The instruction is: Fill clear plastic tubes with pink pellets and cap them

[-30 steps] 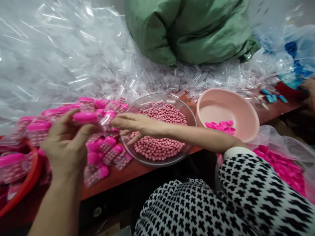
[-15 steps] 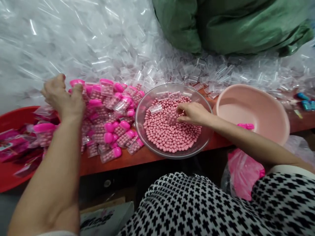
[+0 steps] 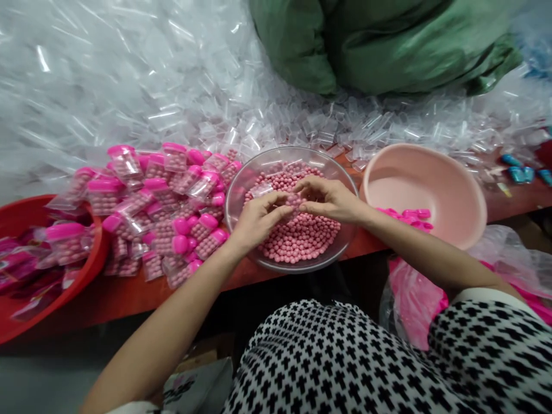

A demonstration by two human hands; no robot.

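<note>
Two hands meet at one small container (image 3: 294,201), see-through and with pink beads showing inside. The left hand (image 3: 262,223) pinches its left side between thumb and fingertips, with only the container's width between them. The right hand (image 3: 331,201) grasps it from the right, index finger curled over and thumb lower, a little gap showing behind the fingertips. How hard each one presses cannot be told. The container is tilted, above the middle of one see-through bowl (image 3: 297,268).

Loose pink beads (image 3: 297,244) lie in the bowl, far too many to count. A second see-through container (image 3: 261,190) rests on them, just beyond the left fingers.

Left of the bowl is a heap of filled containers with pink caps (image 3: 166,201); they overlap, but well over a dozen show. Farther left is one red basin (image 3: 101,253), with at least one filled, pink-capped container (image 3: 66,244) on top of its contents. Right of the bowl stands one peach basin (image 3: 468,198), with several loose pink caps (image 3: 409,217), their number partly hidden by the right forearm.

Behind lie countless see-through containers (image 3: 142,80) and one green bag (image 3: 379,52). At far right, four blue pieces (image 3: 520,173) show.
</note>
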